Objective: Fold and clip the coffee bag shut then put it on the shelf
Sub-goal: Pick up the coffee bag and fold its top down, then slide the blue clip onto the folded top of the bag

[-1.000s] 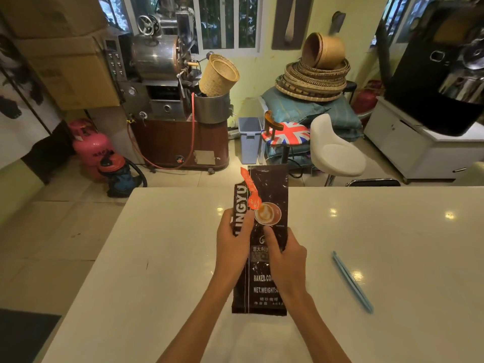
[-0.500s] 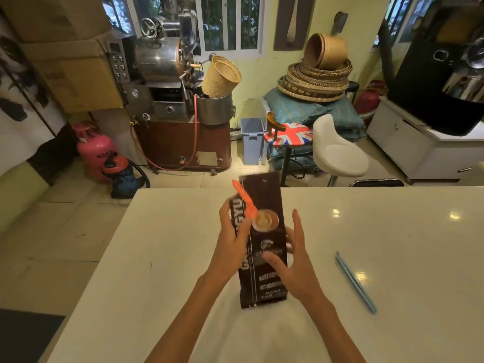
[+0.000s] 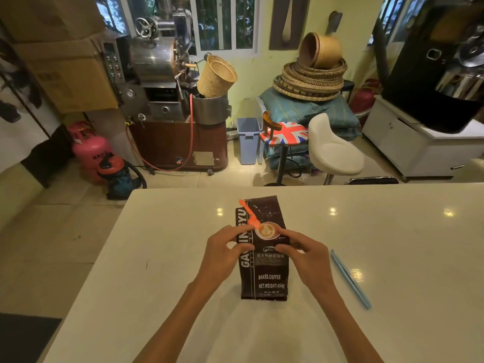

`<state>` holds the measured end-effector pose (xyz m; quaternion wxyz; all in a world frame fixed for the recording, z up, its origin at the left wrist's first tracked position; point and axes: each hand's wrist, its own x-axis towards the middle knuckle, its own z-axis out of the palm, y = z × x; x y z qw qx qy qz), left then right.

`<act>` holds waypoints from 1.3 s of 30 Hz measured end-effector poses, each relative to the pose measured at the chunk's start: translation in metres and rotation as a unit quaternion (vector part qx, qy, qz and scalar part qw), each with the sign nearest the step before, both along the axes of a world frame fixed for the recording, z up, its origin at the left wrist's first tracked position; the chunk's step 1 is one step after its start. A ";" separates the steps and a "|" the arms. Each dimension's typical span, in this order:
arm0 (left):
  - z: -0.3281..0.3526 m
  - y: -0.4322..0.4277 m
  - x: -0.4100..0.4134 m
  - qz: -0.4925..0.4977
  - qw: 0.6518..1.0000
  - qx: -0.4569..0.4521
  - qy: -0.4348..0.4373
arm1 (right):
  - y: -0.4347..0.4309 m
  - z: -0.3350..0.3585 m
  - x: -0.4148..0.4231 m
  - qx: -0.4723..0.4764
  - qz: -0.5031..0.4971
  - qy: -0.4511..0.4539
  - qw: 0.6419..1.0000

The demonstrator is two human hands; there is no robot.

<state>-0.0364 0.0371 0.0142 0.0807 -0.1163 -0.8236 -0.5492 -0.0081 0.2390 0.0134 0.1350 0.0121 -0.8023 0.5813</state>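
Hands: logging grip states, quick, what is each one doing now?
Left hand: pinching the coffee bag at its left edge.
Right hand: fingers gripping the bag's right side.

Both hands, the left hand and the right hand, cover the middle edges of the coffee bag, hiding some side lettering. The small print near its base is too fine to read. The counter runs off the picture at 3 and 6 o'clock. Both forearms are cut off at 6 o'clock.
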 end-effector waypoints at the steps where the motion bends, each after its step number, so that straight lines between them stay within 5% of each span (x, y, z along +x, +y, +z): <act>1: 0.001 0.000 -0.003 -0.004 1.000 -0.019 0.004 | 0.001 0.000 -0.002 -0.012 -0.013 0.012 1.000; 7: -0.003 0.006 -0.013 -0.063 0.990 -0.102 -0.079 | 0.000 -0.012 -0.006 -0.018 -0.078 0.009 0.997; 11: -0.011 0.015 -0.005 -0.042 0.988 0.074 -0.128 | 0.004 -0.020 -0.004 -0.060 -0.052 0.012 0.997; 13: -0.014 0.022 -0.002 0.003 0.974 0.162 -0.158 | -0.005 -0.020 -0.003 -0.142 0.007 -0.056 0.988; 15: -0.021 0.029 0.006 0.052 0.952 0.221 -0.205 | -0.020 -0.027 -0.003 -0.125 0.027 -0.137 0.982; 20: -0.039 0.042 0.024 0.014 0.945 0.225 -0.237 | -0.044 -0.040 -0.001 -0.103 -0.153 -0.091 0.979; 23: -0.039 0.042 0.024 0.092 0.962 0.197 -0.167 | -0.049 -0.039 0.005 -0.124 -0.090 -0.108 0.982; 27: -0.045 0.039 0.024 0.112 0.969 0.185 -0.118 | -0.049 -0.035 0.011 0.018 -0.048 -0.103 0.993; 32: -0.068 0.030 0.025 0.092 0.966 0.158 -0.183 | -0.010 -0.036 0.004 0.189 0.031 -0.191 0.963; 36: -0.082 0.020 0.028 0.086 0.966 0.171 -0.172 | 0.065 -0.060 0.017 0.292 -0.192 -0.121 0.929; 39: -0.080 0.023 0.026 0.090 0.968 0.164 -0.170 | 0.104 -0.074 0.026 0.397 -0.215 -0.249 0.857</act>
